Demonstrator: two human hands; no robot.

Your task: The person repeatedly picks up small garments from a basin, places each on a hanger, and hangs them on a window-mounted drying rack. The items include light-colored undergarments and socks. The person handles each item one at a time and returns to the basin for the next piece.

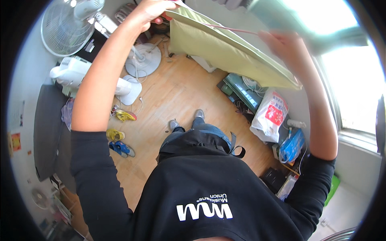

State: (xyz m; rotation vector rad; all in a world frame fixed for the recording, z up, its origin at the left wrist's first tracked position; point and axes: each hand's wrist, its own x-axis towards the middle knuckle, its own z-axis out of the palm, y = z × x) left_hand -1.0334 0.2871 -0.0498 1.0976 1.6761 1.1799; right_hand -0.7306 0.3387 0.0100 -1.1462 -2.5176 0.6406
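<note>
My left hand (152,13) is raised at the top of the view, its fingers closed on the upper corner of a pale yellow-green cloth (217,46). The cloth hangs in a long folded panel that slants down to the right. A thin reddish cord (233,29) runs along its upper side to my right hand (281,45). That hand is raised near the window, blurred, with its fingers curled at the cord's end. What lies inside the cloth's folds is hidden.
White fans (142,60) stand on the left, with yellow shoes (125,115) and blue shoes (122,148) on the wooden floor (157,100). A dark green box (241,92), a white plastic bag (270,116) and a blue bag (292,145) lie on the right, below a window (358,84).
</note>
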